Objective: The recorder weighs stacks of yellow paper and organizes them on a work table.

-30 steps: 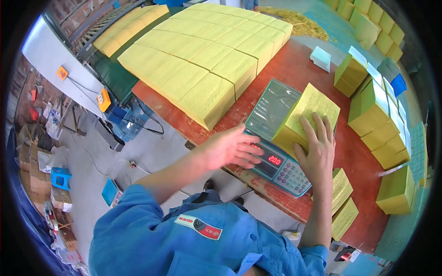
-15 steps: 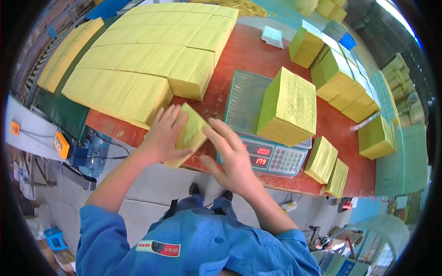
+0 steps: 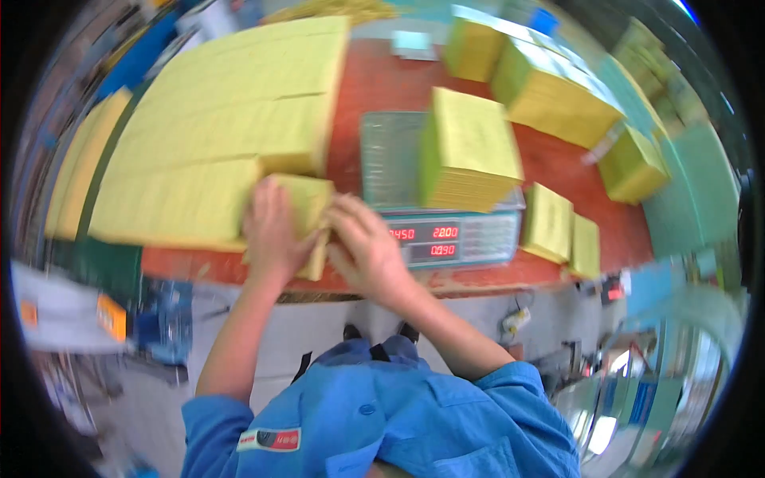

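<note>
At the near edge of the red table, a small stack of yellow paper stands between my two hands. My left hand is closed on its left side, with the thumb reaching across the near face. The curled fingers of my right hand press on its right edge; motion blurs both hands. Right of them is a digital scale with lit red figures. A tall stack of yellow paper stands on the scale's pan.
Rows of yellow paper stacks cover the table's left part. Two thin stacks lie right of the scale. White-topped stacks stand at the far right, beside a green perforated panel. A pale small pad lies at the back.
My right fingers have come onto the small stack, which is turned squarer to the table edge. The view has shifted, and the scale's red figures have changed.
</note>
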Motion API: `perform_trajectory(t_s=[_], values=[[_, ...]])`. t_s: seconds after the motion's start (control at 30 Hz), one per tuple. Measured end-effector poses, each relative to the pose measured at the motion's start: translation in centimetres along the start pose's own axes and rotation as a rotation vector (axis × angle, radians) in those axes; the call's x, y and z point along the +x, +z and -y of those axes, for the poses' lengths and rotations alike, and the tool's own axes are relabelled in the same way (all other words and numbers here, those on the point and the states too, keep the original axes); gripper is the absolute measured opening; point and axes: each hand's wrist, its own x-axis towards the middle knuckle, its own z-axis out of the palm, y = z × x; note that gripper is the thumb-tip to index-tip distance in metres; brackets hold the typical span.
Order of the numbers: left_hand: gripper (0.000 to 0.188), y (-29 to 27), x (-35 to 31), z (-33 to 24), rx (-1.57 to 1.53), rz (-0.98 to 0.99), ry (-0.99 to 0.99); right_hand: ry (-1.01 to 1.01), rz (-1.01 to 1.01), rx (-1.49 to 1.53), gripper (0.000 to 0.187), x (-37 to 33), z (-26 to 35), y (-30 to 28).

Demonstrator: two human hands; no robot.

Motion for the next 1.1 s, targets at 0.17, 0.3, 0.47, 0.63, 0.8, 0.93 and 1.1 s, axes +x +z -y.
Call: perform_trajectory(t_s=[0.17, 0.3, 0.47, 0.63, 0.8, 0.93, 1.1], values=[[0.082, -0.9, 2.0, 0.7, -0.079, -0.020, 0.094, 0.255, -0.053, 0.094, 0.036, -5.2, 2.0, -8.3], [0.084, -2.6, 7.7, -6.0, -1.167, 0.185, -0.067, 0.516, -0.238, 0.133, 0.022, -12.5, -0.6, -14.1], [0.079, -2.4, 15.3, -11.8, -1.615, 0.662, -0.348, 0.682, -0.333, 0.029, 0.016, -17.6, -3.5, -20.6], [0.062, 0.0, 17.0, -16.4, -1.487, 0.688, -0.436, 0.788, -0.352, 0.181, 0.017, -21.5, -8.1, -26.4], [0.056, -3.0, 13.6, -21.0, -1.483, 0.756, -0.507, 0.906, -0.142, 0.563, 0.026, -19.3, -11.5, -30.0], [0.056, -3.7, 10.8, -24.5, -1.435, 0.762, -0.548, 0.945, 0.117, 0.954, 0.042, -17.6, -13.6, -28.6], [0.058, -4.0, 8.8, -26.5, -1.318, 0.662, -0.523, 0.993, -0.020, 1.429, 0.045, -14.4, -16.6, -24.5]])
